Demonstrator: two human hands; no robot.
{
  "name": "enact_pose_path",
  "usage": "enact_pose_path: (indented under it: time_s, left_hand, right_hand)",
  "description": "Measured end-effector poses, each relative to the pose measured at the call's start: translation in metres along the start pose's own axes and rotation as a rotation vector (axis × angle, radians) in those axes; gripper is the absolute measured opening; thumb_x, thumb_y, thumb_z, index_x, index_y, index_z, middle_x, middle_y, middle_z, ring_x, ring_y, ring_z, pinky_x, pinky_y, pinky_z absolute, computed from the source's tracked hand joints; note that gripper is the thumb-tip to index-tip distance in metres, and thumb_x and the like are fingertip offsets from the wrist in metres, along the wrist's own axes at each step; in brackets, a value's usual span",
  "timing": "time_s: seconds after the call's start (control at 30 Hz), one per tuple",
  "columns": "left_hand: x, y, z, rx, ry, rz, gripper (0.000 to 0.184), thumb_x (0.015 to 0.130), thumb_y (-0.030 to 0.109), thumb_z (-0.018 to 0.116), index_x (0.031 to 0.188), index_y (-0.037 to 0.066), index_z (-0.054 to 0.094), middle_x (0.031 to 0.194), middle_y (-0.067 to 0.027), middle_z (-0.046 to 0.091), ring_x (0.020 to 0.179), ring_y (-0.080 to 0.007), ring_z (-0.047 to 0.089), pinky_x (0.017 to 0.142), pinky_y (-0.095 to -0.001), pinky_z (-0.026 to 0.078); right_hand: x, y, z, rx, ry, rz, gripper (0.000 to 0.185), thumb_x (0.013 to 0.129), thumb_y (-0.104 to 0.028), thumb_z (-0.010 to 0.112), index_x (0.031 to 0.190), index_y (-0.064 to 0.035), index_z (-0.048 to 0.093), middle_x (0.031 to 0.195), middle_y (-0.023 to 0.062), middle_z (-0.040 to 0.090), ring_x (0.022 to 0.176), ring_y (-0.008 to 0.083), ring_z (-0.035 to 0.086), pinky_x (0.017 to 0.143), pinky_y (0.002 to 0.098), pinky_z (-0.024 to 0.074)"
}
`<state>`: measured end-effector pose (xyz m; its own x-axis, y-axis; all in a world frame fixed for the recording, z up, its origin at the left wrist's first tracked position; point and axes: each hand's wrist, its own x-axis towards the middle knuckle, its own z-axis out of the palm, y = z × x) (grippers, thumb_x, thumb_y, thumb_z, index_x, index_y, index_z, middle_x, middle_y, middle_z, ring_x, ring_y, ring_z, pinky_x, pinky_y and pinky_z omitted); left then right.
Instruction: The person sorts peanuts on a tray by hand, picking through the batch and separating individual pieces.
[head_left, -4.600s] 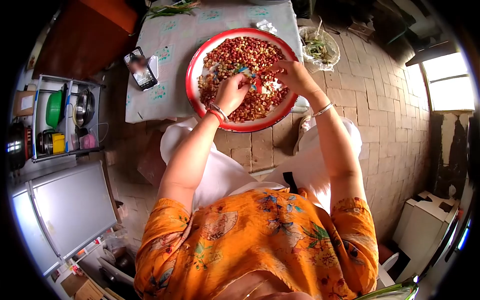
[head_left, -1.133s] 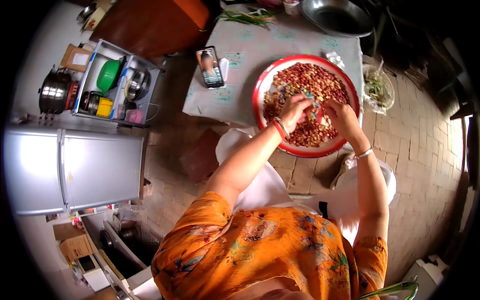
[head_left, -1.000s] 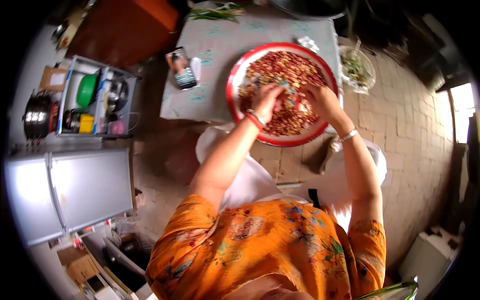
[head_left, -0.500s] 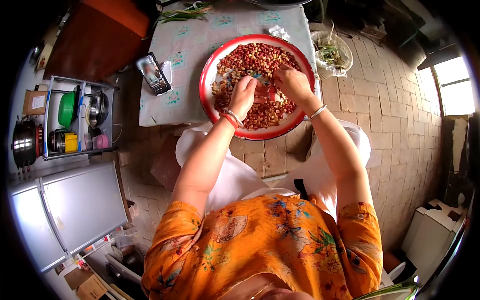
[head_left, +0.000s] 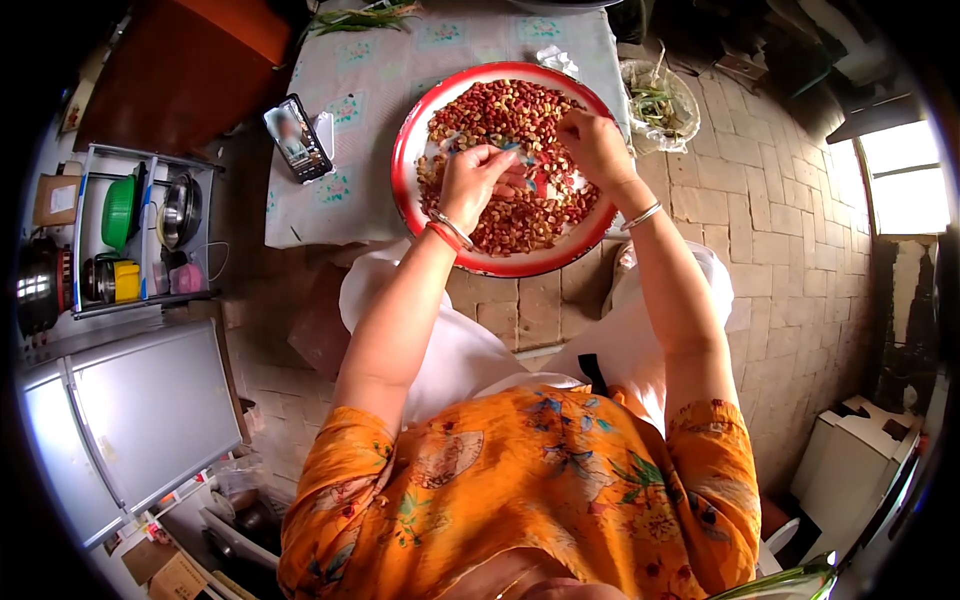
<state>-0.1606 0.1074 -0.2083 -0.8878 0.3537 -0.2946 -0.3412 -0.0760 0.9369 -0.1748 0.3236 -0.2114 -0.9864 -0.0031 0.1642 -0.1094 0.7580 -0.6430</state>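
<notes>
A round white tray with a red rim (head_left: 402,170) holds many small red and tan pieces (head_left: 520,226), which look like kernels or beans. Over its left half is my left hand (head_left: 474,182), palm turned inward, with thumb and fingers curved and partly apart; nothing clear shows in it. My right hand (head_left: 596,150) is over the right side of the tray, its fingers bent together in a pinch, and whatever they hold is too small to make out. Blue and red patterning of the tray bottom shows between the two hands.
The tray stands on a cloth-covered table (head_left: 380,110). A phone (head_left: 297,138) leans at its left, green stalks (head_left: 365,17) lie at the back, and crumpled white paper (head_left: 556,60) is behind the tray. Right of the table is a lined basket (head_left: 660,105); a rack (head_left: 150,225) stands left.
My right hand has risen slightly and moved a little away from my left hand. The left hand's fingers have spread a little more. The whole view has shifted slightly.
</notes>
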Motion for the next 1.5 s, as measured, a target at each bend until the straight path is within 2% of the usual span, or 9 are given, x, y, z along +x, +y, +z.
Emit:
enact_pose_path:
  time_s: [0.1, 0.37, 0.6, 0.73, 0.8, 0.83, 1.13, 1.47, 1.5]
  left_hand:
    - [0.000, 0.001, -0.002, -0.024, -0.008, -0.002, 0.022, 0.097, 0.019, 0.054, 0.099, -0.002, 0.061, 0.091, -0.0106, 0.069, 0.078, -0.0178, 0.069, 0.064, -0.0258, 0.055]
    - [-0.001, -0.001, 0.008, -0.099, -0.134, 0.036, 0.023, 0.096, 0.006, 0.049, 0.111, -0.007, 0.061, 0.094, -0.0115, 0.068, 0.081, -0.0193, 0.069, 0.070, -0.0271, 0.058]
    - [0.013, -0.022, 0.009, 0.065, -0.080, 0.146, 0.017, 0.091, 0.004, 0.060, 0.103, -0.003, 0.069, 0.101, -0.0046, 0.069, 0.084, -0.0052, 0.061, 0.077, -0.0204, 0.050]
    - [0.011, -0.012, 0.005, 0.148, 0.007, 0.115, 0.016, 0.091, 0.012, 0.063, 0.099, -0.002, 0.068, 0.096, -0.0050, 0.069, 0.079, -0.0075, 0.062, 0.068, -0.0212, 0.052]
    - [0.007, -0.005, 0.001, 0.021, 0.049, 0.083, 0.019, 0.092, 0.018, 0.063, 0.097, 0.000, 0.067, 0.093, -0.0054, 0.069, 0.075, -0.0091, 0.062, 0.064, -0.0221, 0.052]
    - [0.009, -0.002, -0.005, 0.044, 0.048, 0.149, 0.029, 0.097, 0.031, 0.055, 0.096, 0.004, 0.065, 0.090, -0.0061, 0.068, 0.079, -0.0111, 0.063, 0.067, -0.0248, 0.051]
    - [0.000, 0.027, -0.049, -0.022, 0.240, 0.223, 0.021, 0.098, 0.020, 0.051, 0.101, 0.003, 0.063, 0.095, -0.0098, 0.069, 0.081, -0.0140, 0.065, 0.070, -0.0264, 0.052]
    - [-0.010, 0.031, -0.071, -0.048, 0.303, 0.251, 0.020, 0.099, 0.019, 0.050, 0.100, 0.003, 0.062, 0.094, -0.0092, 0.068, 0.081, -0.0150, 0.065, 0.071, -0.0268, 0.052]
    - [-0.011, 0.031, -0.071, -0.048, 0.309, 0.243, 0.020, 0.099, 0.018, 0.050, 0.100, 0.003, 0.063, 0.095, -0.0091, 0.068, 0.081, -0.0150, 0.066, 0.071, -0.0268, 0.052]
  right_hand:
    - [-0.001, 0.004, -0.017, 0.092, 0.043, -0.003, 0.013, 0.079, -0.012, 0.062, 0.088, -0.0045, 0.067, 0.084, 0.0161, 0.068, 0.080, 0.0330, 0.067, 0.073, 0.0403, 0.0519]
    - [-0.017, 0.001, -0.010, 0.137, -0.085, -0.001, 0.014, 0.080, -0.015, 0.064, 0.087, -0.0036, 0.068, 0.081, 0.0175, 0.067, 0.078, 0.0339, 0.066, 0.071, 0.0419, 0.0509]
    - [-0.018, -0.004, 0.007, 0.222, -0.162, -0.062, 0.015, 0.082, -0.016, 0.063, 0.089, -0.0053, 0.069, 0.083, 0.0184, 0.067, 0.080, 0.0356, 0.065, 0.073, 0.0426, 0.0506]
    - [-0.016, 0.001, -0.006, 0.043, -0.174, -0.097, 0.013, 0.081, -0.012, 0.065, 0.092, -0.0053, 0.067, 0.081, 0.0124, 0.068, 0.075, 0.0277, 0.066, 0.070, 0.0359, 0.0507]
    - [-0.019, 0.003, -0.008, -0.058, -0.209, -0.124, 0.014, 0.080, -0.017, 0.065, 0.089, -0.0059, 0.065, 0.084, 0.0120, 0.067, 0.080, 0.0313, 0.065, 0.073, 0.0414, 0.0501]
    - [-0.022, 0.007, -0.003, -0.103, -0.207, -0.159, 0.015, 0.081, -0.020, 0.064, 0.088, -0.0066, 0.065, 0.086, 0.0126, 0.066, 0.081, 0.0330, 0.064, 0.073, 0.0437, 0.0499]
    - [-0.030, 0.001, 0.012, -0.305, -0.259, -0.119, 0.015, 0.083, -0.018, 0.059, 0.089, -0.0048, 0.060, 0.085, 0.0176, 0.065, 0.083, 0.0361, 0.064, 0.074, 0.0479, 0.0502]
    - [-0.030, -0.009, 0.003, -0.054, -0.036, -0.147, 0.010, 0.083, -0.008, 0.061, 0.091, -0.0045, 0.056, 0.085, 0.0169, 0.065, 0.080, 0.0372, 0.063, 0.070, 0.0453, 0.0504]
    - [-0.030, -0.005, 0.007, -0.060, 0.010, -0.200, 0.009, 0.088, -0.013, 0.055, 0.095, -0.0068, 0.056, 0.078, 0.0165, 0.065, 0.074, 0.0377, 0.064, 0.067, 0.0475, 0.0504]
